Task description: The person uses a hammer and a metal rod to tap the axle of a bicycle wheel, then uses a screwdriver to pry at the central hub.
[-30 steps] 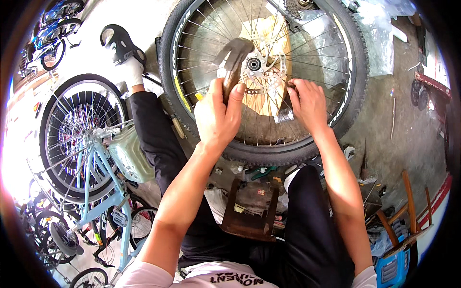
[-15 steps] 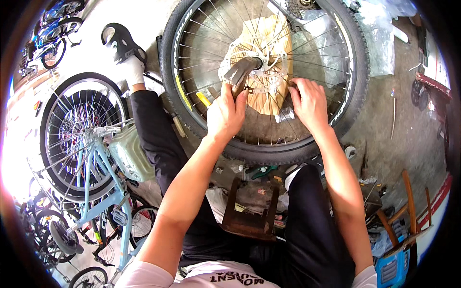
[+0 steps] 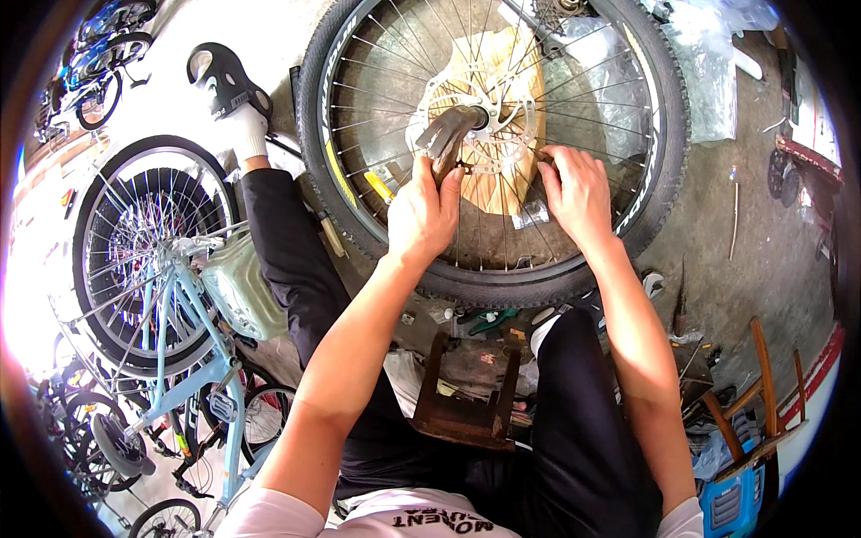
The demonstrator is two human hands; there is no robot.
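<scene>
At left we have a pale-blue bicycle (image 3: 170, 305); upper centre, a wheel (image 3: 511, 291) lies flat. Our left hand (image 3: 424, 211), nearer the hub (image 3: 485, 117), grips a hammer (image 3: 454, 131), its head slanting up-right to it. Our right hand (image 3: 577, 195) curls, contents unclear; clear plastic (image 3: 708, 81) lies upper right.

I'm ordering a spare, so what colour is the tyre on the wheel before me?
The tyre is black, best seen in the head view.

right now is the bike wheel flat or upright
Flat: the wheel faces up toward the camera, with floor and a piece of wood showing beneath it.
</scene>
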